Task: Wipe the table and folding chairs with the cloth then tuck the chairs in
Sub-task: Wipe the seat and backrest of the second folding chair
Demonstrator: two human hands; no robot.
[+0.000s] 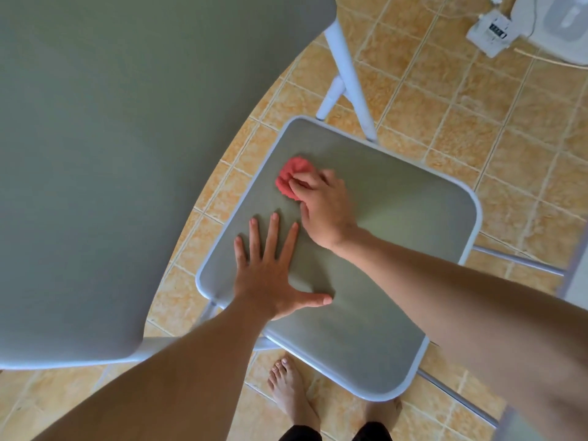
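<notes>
A folding chair seat (397, 218), grey-green with a white frame, stands on the tiled floor right of the large grey-green table (111, 154). My right hand (324, 208) presses a bunched red cloth (291, 178) onto the far left part of the seat. The cloth shows beyond my fingertips. My left hand (270, 268) lies flat on the near left part of the seat, fingers spread, holding nothing. Part of the chair's backrest (576, 281) is blurred at the right edge.
A white table leg (346, 74) stands just beyond the chair. A white appliance base (560, 27) and a white power strip (490, 33) sit on the orange tiled floor at the top right. My bare foot (289, 389) is under the seat's near edge.
</notes>
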